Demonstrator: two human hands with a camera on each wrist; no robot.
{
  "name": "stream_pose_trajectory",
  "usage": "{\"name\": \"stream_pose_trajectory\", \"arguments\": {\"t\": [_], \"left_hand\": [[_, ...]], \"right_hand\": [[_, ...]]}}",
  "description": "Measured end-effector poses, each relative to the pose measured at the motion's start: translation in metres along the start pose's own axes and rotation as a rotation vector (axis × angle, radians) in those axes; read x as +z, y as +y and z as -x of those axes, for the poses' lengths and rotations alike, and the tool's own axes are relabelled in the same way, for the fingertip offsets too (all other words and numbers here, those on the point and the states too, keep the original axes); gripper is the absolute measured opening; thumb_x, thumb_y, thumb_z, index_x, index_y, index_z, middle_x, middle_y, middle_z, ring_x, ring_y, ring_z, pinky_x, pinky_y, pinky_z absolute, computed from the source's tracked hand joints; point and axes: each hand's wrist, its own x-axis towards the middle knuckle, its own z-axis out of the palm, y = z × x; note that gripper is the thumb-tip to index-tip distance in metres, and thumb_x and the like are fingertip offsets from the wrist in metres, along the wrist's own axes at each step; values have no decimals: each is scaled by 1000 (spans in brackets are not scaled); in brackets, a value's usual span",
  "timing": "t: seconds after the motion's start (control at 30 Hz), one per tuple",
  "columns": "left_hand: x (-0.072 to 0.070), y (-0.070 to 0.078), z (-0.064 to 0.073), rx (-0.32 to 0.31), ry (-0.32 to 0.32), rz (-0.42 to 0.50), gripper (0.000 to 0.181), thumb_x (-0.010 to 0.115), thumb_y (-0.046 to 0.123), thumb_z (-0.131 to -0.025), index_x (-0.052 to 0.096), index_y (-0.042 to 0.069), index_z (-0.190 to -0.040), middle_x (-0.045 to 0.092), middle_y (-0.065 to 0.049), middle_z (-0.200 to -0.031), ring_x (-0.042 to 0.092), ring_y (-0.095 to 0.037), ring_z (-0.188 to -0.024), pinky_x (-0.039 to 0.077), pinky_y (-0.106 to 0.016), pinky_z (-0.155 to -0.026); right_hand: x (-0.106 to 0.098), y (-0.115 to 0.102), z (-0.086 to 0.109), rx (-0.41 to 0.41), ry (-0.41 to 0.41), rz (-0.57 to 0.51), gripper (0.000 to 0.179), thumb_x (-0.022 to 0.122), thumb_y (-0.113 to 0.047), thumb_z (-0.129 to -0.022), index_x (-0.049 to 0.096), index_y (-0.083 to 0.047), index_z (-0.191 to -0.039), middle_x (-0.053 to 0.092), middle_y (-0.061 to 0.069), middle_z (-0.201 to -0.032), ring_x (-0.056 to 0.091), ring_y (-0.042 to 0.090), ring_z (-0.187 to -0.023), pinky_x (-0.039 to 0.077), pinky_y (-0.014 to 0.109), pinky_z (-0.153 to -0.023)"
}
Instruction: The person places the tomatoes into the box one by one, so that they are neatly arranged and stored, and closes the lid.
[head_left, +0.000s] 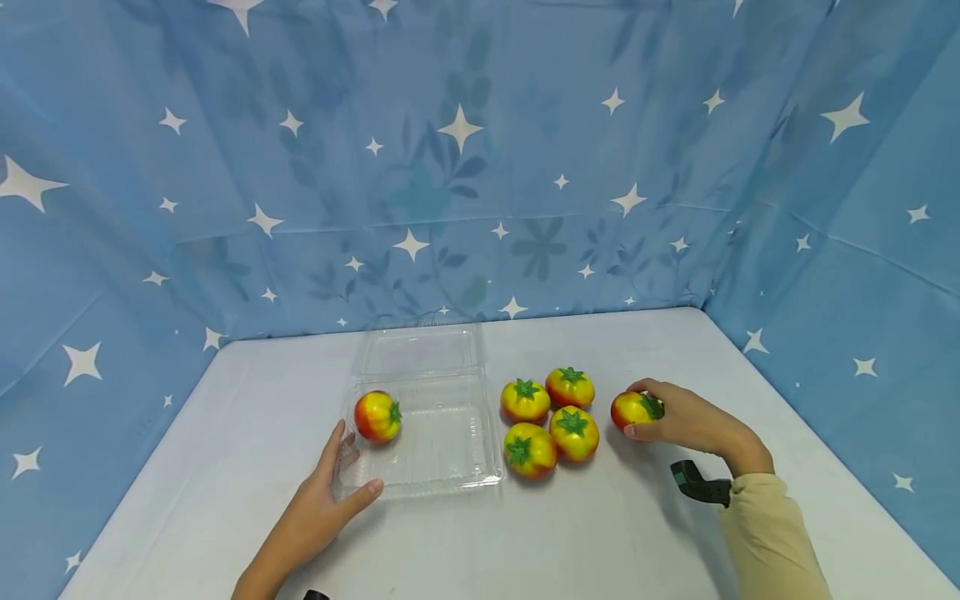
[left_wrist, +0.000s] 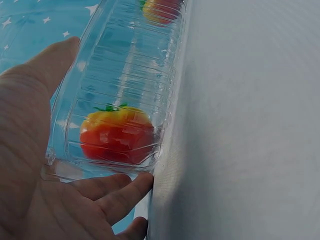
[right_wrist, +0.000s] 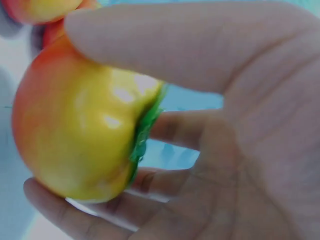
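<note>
A clear plastic box [head_left: 420,479] lies with its lid [head_left: 420,350] folded back on the white table. One red-and-yellow tomato [head_left: 377,417] with a green leafy top sits inside, at the left. My left hand [head_left: 318,508] is spread round the near left corner of the box, fingers along one side and thumb at the front. In the left wrist view, those fingers [left_wrist: 120,197] are fairly straight. Out to the right, my right hand [head_left: 678,417] holds another tomato [right_wrist: 85,125] between thumb and fingers, its green top toward the palm. Whether it touches the table I cannot tell.
Several more tomatoes [head_left: 573,433] stand in a cluster just right of the box, between it and my right hand. A blue curtain [head_left: 480,167] with white stars hangs behind and along both sides of the table [head_left: 600,533].
</note>
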Motion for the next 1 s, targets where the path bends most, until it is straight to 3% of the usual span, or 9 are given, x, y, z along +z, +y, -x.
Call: {"name": "stream_pose_trajectory", "arguments": {"t": [0.2,0.47,0.6,1.0], "left_hand": [[0,0,0,12,9,-3,110,76,49,-100,3,10,-173,31,-23,-171,38,-44,-153,19,-73,-121],[0,-1,-1,11,2,3,110,75,49,-100,2,11,-173,29,-23,-172,38,-43,-153,19,-72,-122],[0,-1,-1,2,-5,21,110,75,49,-100,2,11,-173,28,-22,-172,36,-43,-154,18,-72,-122],[-1,-2,1,3,-11,38,109,76,46,-100,2,13,-173,26,-22,-173,36,-43,-154,18,-73,-121]], "right_hand": [[-1,-5,1,-51,55,-13,69,83,-33,-93,54,4,-142,60,19,-125,57,35,-109,58,48,-88],[3,-14,0,-117,142,-17,70,80,-36,-96,53,7,-144,52,29,-143,52,43,-123,50,64,-104],[5,-23,-1,-148,163,-17,70,79,-36,-97,52,5,-146,51,29,-147,50,45,-130,44,69,-109],[16,-57,-5,-256,172,-69,68,75,-35,-101,48,-6,-157,49,22,-152,50,43,-136,43,70,-110]]}}
